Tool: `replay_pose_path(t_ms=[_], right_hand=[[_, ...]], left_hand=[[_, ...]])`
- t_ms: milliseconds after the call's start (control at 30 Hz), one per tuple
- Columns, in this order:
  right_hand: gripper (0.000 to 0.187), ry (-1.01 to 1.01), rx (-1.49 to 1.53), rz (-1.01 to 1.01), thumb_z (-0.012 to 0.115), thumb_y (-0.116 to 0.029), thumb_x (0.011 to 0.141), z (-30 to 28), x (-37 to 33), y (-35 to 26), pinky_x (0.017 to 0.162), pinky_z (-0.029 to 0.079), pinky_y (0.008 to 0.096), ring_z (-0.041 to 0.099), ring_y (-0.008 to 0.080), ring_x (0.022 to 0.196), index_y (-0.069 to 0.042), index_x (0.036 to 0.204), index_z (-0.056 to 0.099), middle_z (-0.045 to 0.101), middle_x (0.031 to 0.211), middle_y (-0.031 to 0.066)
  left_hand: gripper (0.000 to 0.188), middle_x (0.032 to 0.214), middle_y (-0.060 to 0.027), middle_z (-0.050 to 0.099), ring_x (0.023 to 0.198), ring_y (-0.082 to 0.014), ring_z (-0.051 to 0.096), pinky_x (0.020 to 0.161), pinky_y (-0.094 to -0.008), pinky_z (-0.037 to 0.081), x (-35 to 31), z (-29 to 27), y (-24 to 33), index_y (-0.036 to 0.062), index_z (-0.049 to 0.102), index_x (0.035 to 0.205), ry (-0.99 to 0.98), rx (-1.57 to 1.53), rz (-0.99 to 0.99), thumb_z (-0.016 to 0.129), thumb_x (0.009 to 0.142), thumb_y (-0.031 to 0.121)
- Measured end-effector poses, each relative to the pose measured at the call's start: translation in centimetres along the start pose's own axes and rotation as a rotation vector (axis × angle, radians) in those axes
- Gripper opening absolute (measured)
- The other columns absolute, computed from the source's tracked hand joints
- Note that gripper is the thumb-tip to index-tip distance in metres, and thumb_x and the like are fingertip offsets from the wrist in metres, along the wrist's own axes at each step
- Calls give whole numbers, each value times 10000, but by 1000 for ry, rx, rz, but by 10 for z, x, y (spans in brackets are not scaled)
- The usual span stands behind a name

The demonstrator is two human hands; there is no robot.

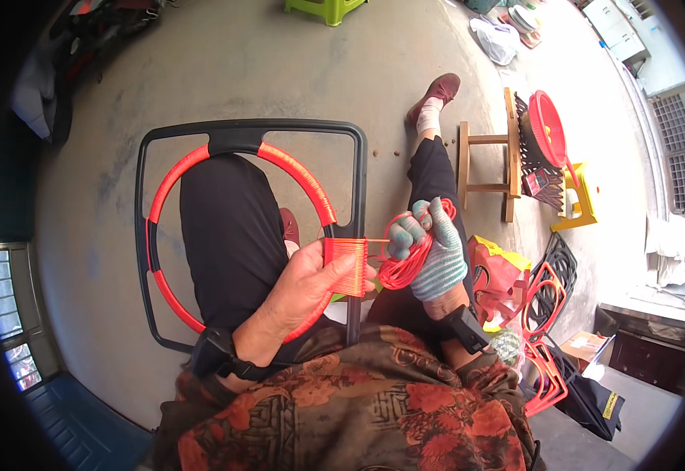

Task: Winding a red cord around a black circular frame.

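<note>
A black frame with rounded corners and a ring inside rests over my left thigh. Orange-red cord is wound round several stretches of the ring. On the frame's right side, a wide band of wound cord joins ring and outer bar. My bare left hand grips the frame at this band, thumb on the windings, fingertips behind. To its right, my right hand, in a grey-green striped glove, is closed round a looped bundle of the same cord. A short taut strand runs from band to bundle.
A wooden stool lies on its side at right, beside a red basket and a yellow stool. Bags and orange-red and black frames lie near my right leg. A green stool stands ahead.
</note>
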State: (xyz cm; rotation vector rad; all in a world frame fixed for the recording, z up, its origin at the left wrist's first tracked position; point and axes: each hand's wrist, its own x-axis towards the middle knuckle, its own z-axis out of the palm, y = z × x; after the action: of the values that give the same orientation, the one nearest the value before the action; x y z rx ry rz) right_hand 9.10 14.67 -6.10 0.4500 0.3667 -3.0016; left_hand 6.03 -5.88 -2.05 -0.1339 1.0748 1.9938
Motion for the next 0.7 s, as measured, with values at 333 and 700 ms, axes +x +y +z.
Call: replay_pose_path(t_ms=[333,700], right_hand=[[435,421,-789,303,581,-475,914,-10,-1,-46,565,509,336,675,277,734,-46,980,572,655,825,139],[360,-614,-2345,-1164,638,-150,745,105,-8,18,923,481,434,608,291,1046,-69,1095,621,632,1092,108]], left_hand=[[333,1017,-136,627,933,-217,658,834,-351,550,-1,0,5,-20,462,1201,-65,34,-51,558,978,208],[344,1162,-95,610,1060,-161,590,912,-260,449,-5,-3,2,13,480,1263,197,40,418,440,1001,231]])
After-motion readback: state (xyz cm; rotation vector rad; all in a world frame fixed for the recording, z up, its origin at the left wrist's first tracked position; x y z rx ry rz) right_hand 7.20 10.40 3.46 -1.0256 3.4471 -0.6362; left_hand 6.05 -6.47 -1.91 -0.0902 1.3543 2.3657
